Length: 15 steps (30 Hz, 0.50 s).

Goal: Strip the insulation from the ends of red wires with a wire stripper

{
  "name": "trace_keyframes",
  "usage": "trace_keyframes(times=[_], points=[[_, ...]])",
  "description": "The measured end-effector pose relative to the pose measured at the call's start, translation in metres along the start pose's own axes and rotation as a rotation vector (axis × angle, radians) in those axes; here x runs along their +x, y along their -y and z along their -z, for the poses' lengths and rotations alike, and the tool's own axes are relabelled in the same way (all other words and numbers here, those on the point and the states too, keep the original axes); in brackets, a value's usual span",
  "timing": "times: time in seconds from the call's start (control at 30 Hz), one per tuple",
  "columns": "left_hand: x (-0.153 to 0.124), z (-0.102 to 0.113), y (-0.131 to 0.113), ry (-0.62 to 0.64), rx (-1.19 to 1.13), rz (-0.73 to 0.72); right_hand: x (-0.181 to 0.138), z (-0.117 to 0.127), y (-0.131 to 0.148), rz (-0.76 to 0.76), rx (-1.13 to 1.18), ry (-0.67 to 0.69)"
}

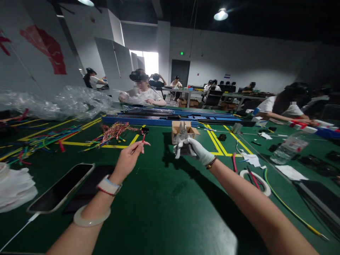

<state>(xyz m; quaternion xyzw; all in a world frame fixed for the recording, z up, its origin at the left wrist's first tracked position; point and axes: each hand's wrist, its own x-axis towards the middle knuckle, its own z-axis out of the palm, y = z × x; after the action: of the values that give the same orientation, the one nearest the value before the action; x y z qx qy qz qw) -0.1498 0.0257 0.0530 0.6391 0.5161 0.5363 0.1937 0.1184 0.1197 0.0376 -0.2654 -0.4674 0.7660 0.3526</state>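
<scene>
My bare left hand [130, 158] pinches a thin red wire [143, 137] between thumb and fingertips. Its far end lies at a small black part [145, 130]; I cannot tell whether the two are joined. A white glove covers my right hand [199, 150], whose fingers are wrapped round grey pliers [182, 141]. The plier jaws point up and away from me, and their handles are spread apart. Just behind the pliers is a small open cardboard box [175, 131]; its contents are mostly hidden. Both hands are above the green table [159, 205], apart from each other.
On the left lie a phone [62, 187], coloured wires [50, 140] and a tangle of copper-coloured wires [115, 134]. Blue rails [148, 119] cross the back. A tape roll [256, 182], a yellow-green cable [289, 209] and a plastic bottle [289, 147] lie right. Other people sit beyond.
</scene>
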Motion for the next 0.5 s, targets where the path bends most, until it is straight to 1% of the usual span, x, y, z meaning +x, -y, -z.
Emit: trace_keyframes(times=[0.07,0.1,0.17,0.23,0.3,0.37,0.4,0.43,0.5], points=[[0.000,0.003,0.000,-0.095,0.026,-0.027,0.000,-0.030,-0.022,0.036,0.045,0.036],[0.001,0.004,0.001,-0.141,0.042,-0.043,0.003,-0.048,-0.035,0.095,0.117,0.067],[0.001,0.006,0.003,-0.213,0.080,-0.085,0.013,-0.086,-0.065,0.126,0.237,0.106],[0.001,0.007,0.006,-0.254,0.113,-0.130,0.029,-0.121,-0.094,0.121,0.268,0.063],[0.001,0.009,0.007,-0.270,0.132,-0.166,0.046,-0.149,-0.119,0.117,0.202,-0.066],[0.000,0.010,0.007,-0.275,0.140,-0.184,0.060,-0.165,-0.134,0.101,0.167,-0.096],[-0.001,0.010,0.006,-0.275,0.143,-0.187,0.064,-0.168,-0.138,0.098,0.148,-0.099],[-0.001,0.011,0.005,-0.270,0.145,-0.189,0.066,-0.167,-0.139,0.096,0.130,-0.086],[-0.002,0.011,0.002,-0.251,0.144,-0.195,0.064,-0.156,-0.132,0.101,0.079,-0.043]])
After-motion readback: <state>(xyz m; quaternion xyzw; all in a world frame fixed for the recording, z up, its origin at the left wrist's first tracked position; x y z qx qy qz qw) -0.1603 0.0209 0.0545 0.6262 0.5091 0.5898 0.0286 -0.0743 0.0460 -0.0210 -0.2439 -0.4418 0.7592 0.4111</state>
